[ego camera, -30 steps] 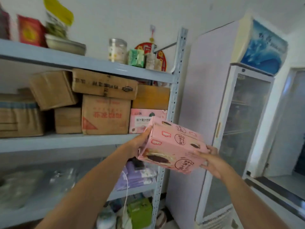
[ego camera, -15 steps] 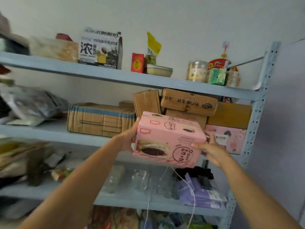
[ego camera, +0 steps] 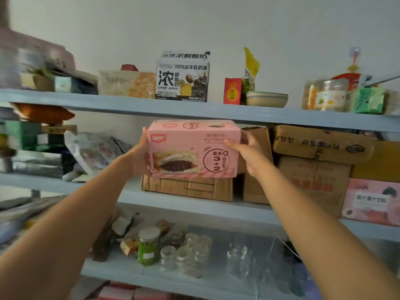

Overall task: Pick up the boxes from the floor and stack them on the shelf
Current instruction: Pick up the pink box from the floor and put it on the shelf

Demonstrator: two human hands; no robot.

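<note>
I hold a pink box point(ego camera: 192, 148) printed with a sandwich picture and "3+2" level in front of the middle tier of a blue-grey metal shelf point(ego camera: 194, 200). My left hand point(ego camera: 138, 156) grips its left end and my right hand point(ego camera: 249, 152) grips its right end. The pink box is just above a flat brown carton point(ego camera: 188, 188) lying on that tier; whether it touches the carton I cannot tell. Its top edge sits close under the upper shelf board point(ego camera: 194, 111).
Stacked brown cartons point(ego camera: 316, 161) and another pink box point(ego camera: 372, 202) fill the tier to the right. A crumpled plastic bag point(ego camera: 95, 150) lies to the left. The top board carries a milk carton point(ego camera: 183, 77), a bowl and jars. Glass jars point(ego camera: 186, 254) stand on the lower tier.
I have lifted the pink box up and forward, level with the middle tier, over the flat carton. My view swung left, away from the fridge, and closer to the shelf.
</note>
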